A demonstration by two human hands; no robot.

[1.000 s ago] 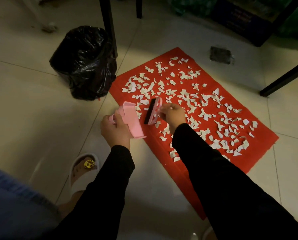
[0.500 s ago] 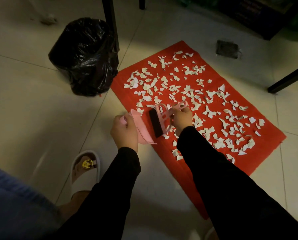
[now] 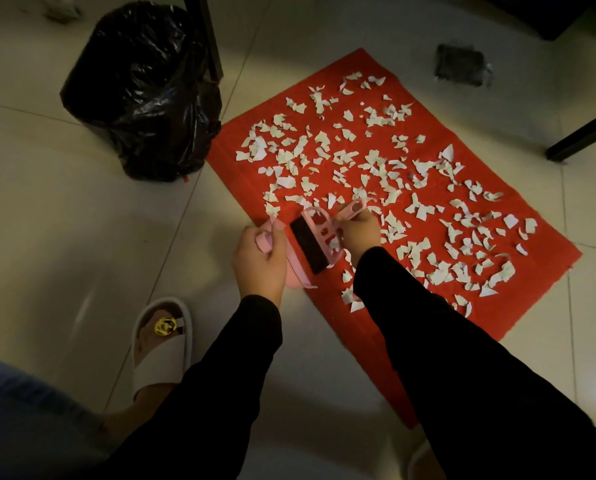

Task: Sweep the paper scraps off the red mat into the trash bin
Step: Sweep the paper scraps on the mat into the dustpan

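Fingers on my right hand are curled round the pink handle of the brush, pinching it near the top where the handle pokes out past the knuckles. The brush head is tilted, with its dark bristles facing left and down toward the dustpan. Fingers on my left hand are wrapped round the dustpan's pink handle, thumb side up, so the pan sits just beside the brush at the near left edge of the red mat. Whether the bristles actually touch the pan I cannot tell from here; they are at least very close.

Both wrists come in from below, the left forearm angled up and slightly right, the right forearm running up and left across the mat's near corner. Both are in black sleeves, and the two hands sit close together with the brush between them.

Paper scraps lie scattered over nearly the whole mat, thick from the far end down to the right edge, with a few just below my right wrist. The trash bin, lined with a black bag, stands on the tiled floor off the mat's far left corner, just beside it. A foot in a white slipper rests on the tiles below and left of my left hand.
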